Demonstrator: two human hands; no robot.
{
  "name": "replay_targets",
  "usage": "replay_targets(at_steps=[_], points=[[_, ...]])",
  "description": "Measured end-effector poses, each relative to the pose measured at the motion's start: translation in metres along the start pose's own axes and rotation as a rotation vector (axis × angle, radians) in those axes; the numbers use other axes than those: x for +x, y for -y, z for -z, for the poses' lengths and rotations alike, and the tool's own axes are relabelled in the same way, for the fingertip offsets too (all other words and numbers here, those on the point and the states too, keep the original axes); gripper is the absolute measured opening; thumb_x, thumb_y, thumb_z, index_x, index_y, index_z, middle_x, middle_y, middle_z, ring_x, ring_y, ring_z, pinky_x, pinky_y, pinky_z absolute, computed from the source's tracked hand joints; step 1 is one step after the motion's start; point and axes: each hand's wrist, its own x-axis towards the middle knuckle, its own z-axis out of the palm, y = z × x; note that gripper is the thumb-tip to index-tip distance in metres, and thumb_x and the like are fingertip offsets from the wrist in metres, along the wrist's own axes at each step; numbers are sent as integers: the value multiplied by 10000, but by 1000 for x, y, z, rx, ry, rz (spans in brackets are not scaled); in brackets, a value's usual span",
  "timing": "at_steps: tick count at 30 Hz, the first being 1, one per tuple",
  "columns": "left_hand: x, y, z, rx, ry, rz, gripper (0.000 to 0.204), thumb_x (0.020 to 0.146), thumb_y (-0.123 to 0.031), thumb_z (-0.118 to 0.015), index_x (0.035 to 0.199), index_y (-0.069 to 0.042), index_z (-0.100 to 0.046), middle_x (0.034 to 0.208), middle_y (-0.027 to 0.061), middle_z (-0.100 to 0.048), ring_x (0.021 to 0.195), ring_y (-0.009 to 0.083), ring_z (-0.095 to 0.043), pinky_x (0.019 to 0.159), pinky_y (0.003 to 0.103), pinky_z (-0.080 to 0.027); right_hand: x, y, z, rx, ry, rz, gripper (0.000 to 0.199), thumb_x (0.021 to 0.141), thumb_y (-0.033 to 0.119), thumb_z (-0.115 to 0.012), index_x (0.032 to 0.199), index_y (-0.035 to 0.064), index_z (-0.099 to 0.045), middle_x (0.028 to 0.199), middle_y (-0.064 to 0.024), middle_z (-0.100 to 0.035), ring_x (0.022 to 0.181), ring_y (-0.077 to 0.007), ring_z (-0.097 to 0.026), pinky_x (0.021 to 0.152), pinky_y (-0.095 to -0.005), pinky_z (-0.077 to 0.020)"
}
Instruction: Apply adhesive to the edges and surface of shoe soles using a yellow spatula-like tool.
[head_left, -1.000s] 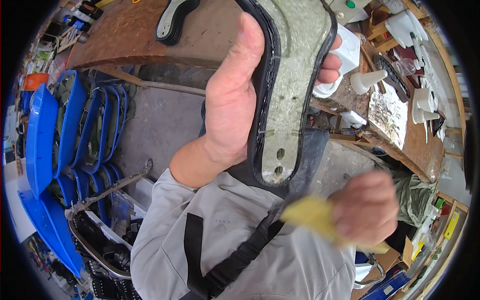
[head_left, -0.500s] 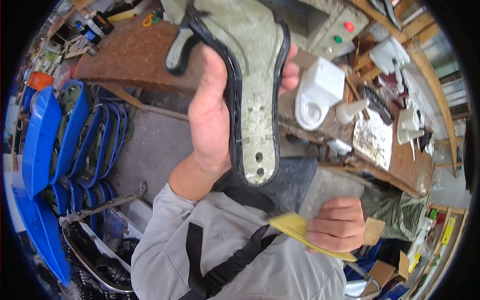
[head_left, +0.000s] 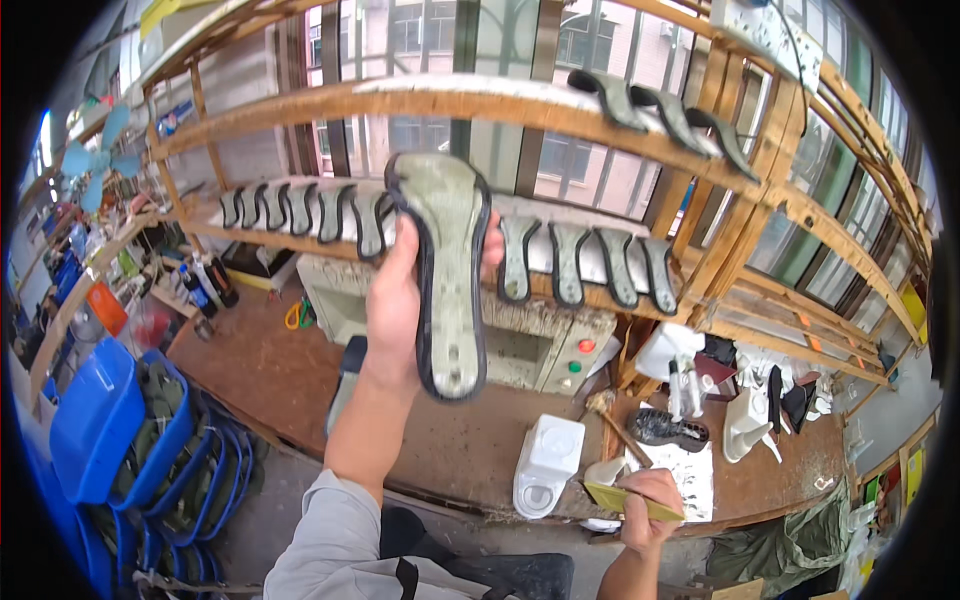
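Note:
My left hand [head_left: 395,310] is raised in front of the shelves, its thumb and fingers wrapped round a grey-green sole [head_left: 450,270]. The sole has a black rim, a wide upper end and two small holes near its narrow lower end. Its face looks glossy. Low at the right, over the front edge of the bench, my right hand [head_left: 652,497] is closed on a flat yellow brush [head_left: 625,502]; its bristles are hard to make out. Just beside the brush stands a small cream cup [head_left: 604,474].
Similar soles [head_left: 568,262] lean in a row along a wooden shelf [head_left: 640,300], with several more on the shelf above. On the bench [head_left: 440,450] are a white dispenser [head_left: 550,460], a black sole [head_left: 670,428] and paper. Blue baskets [head_left: 100,410] are stacked at the left.
The view has tilted up to the shelves and windows. My left hand holds the sole farther out toward the shelf; my right hand has moved from my body to the bench edge with the brush.

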Motion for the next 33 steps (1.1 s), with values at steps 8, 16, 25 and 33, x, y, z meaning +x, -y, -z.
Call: replay_targets(at_steps=[8,16,25,33], points=[[266,-33,-22,118,-99,195,529,1033,-358,-272,1174,103,-489,1021,254,-632,879,339,-661,795,411,-574,196,136,71,84,200,273,185,847,155,-639,698,48,-617,564,-38,-479,467,-197,-424,467,-323,-344],[353,13,11,232,-138,403,630,1006,-462,-271,1207,99,-476,1072,247,-623,941,379,-630,849,463,-520,223,170,86,-216,316,339,964,832,-39,-516,1425,572,-64,674,-59,-598,438,-171,-454,459,-324,-414],[370,28,11,173,-158,472,605,974,-507,-404,1254,24,-479,1255,217,-553,1109,341,-557,982,462,-426,226,164,82,-102,249,438,817,846,-37,-526,1463,410,-230,734,-92,-599,421,-183,-434,449,-325,-415],[299,-40,20,519,-231,-104,652,920,-440,-580,1283,80,-427,1271,234,-504,1120,290,-551,974,374,-446,197,138,44,-444,-94,56,114,769,64,-593,777,-44,-630,621,-146,-595,548,-212,-544,555,-302,-433]])
